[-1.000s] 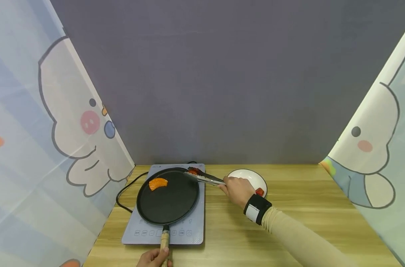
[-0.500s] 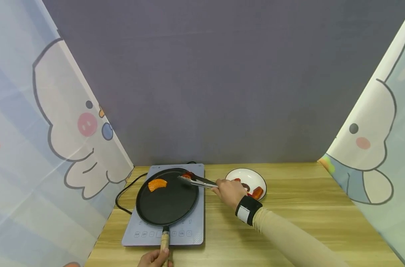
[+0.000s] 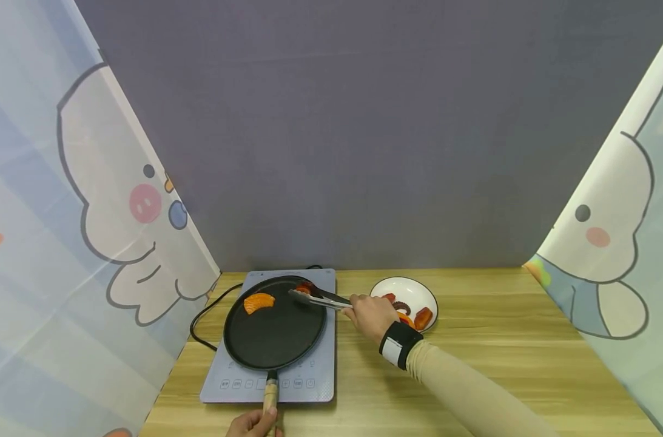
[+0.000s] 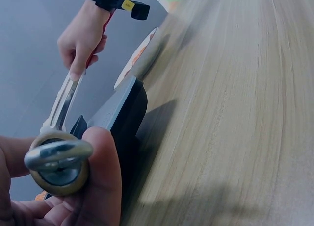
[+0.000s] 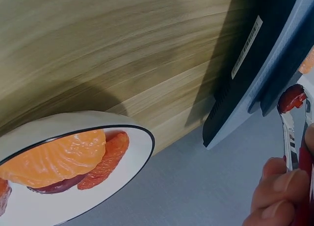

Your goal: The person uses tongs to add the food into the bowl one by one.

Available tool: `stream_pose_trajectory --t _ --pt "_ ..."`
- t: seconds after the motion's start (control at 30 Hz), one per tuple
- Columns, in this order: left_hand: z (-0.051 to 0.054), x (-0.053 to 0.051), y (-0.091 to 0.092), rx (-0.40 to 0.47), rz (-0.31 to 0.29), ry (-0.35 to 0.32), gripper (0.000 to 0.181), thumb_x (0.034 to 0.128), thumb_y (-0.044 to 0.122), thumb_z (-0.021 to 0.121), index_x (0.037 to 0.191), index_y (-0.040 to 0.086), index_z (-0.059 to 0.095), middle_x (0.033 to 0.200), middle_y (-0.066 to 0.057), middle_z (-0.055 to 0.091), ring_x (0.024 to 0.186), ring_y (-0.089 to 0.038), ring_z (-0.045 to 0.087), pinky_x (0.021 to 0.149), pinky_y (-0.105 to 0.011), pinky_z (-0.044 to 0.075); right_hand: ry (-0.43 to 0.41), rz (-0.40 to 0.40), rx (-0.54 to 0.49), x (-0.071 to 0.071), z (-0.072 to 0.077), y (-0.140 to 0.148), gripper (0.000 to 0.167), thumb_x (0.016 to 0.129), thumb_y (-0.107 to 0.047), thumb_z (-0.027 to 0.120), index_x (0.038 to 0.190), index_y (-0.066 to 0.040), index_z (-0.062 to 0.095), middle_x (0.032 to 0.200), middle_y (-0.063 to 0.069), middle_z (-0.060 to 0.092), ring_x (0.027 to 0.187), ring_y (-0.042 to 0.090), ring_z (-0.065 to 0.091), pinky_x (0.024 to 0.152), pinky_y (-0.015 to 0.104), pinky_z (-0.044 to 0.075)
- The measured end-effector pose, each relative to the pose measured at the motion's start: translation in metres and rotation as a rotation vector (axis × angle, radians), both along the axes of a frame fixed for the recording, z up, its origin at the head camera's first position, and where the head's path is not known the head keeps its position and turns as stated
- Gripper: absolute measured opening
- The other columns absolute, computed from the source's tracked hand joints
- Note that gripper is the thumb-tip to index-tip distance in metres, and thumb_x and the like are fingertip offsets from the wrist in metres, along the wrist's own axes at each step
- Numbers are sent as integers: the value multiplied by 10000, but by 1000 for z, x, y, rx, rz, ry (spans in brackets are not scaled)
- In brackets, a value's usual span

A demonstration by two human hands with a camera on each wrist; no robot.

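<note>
Head view: L hand (image 3: pixel 255 422) grips the wooden handle (image 3: pixel 270 396) of a round black frying pan (image 3: pixel 273 337), fingers curled round it. Pan's on a pale induction cooktop (image 3: pixel 323 376), w/ an orange salmon slice (image 3: pixel 259 302) in its upper L part. R hand (image 3: pixel 373 317), black wristband (image 3: pixel 401 345) on that wrist, is curled tight round metal tongs (image 3: pixel 333 301); tips are over pan's far R side, pinching a red food pc (image 3: pixel 304 289). Can't tell if that pc touches the pan. To the R of the cooktop, nearby, a white dish (image 3: pixel 418 291) w/ dark rim sits on the wood-grain table (image 3: pixel 495 340), partly behind R hand; it holds red chunks (image 3: pixel 423 318), a dark curled tentacle (image 3: pixel 401 307) & a 2nd orange slice (image 5: pixel 64 155), seen best in R wrist view. Same view: tongs have red grips. L wrist view: metal hanging loop (image 4: pixel 59 156) at the handle's end, btwn L fingers. Black cable (image 3: pixel 200 321) runs L of cooktop. Grey backdrop (image 3: pixel 331 139) behind, cartoon-print curtains (image 3: pixel 31 291) either side.
</note>
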State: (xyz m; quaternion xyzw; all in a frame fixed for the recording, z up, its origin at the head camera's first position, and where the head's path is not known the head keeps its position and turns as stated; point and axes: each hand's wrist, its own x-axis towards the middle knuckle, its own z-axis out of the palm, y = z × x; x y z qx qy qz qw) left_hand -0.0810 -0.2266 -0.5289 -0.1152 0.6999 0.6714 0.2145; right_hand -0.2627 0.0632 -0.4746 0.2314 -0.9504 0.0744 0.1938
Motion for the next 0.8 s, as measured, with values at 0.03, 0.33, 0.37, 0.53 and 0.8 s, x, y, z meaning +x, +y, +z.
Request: stream_pose_trajectory --t 0.03,0.33,0.37,0.53,0.8 --pt "0 0 0 -3 -1 0 423 915 381 592 879 -38 638 713 -43 673 532 -90 566 499 -252 467 -1 2 -1 -1 -1 0 332 896 -429 637 742 -149 546 575 -44 463 477 153 520 410 359 380" --pt "-3 -1 -3 -9 -1 5 428 926 392 584 877 -29 642 708 -43 670 535 -95 570 502 -257 472 35 20 -6 -6 -7 -6 334 885 -425 653 738 -141 557 590 -24 513 527 173 571 436 372 427" --pt "-3 0 -3 -9 -1 5 425 927 390 584 877 -28 642 708 -43 669 536 -95 571 502 -257 472 37 24 -13 -6 -7 -7 331 882 -421 659 739 -138 564 593 -20 519 533 177 575 441 378 435" --pt "-1 -1 -1 -9 -4 -4 414 926 380 581 875 -26 644 714 -42 674 527 -89 562 499 -256 467 46 14 7 -6 -8 -13 338 884 -445 648 757 -139 583 607 -23 538 546 175 584 445 382 451" --pt "1 0 -1 -15 -13 -2 428 925 396 577 873 -22 651 719 -39 673 516 -82 543 490 -251 452 50 7 54 -7 -8 -20 336 904 -453 615 785 -140 593 622 -17 550 531 188 580 429 372 439"
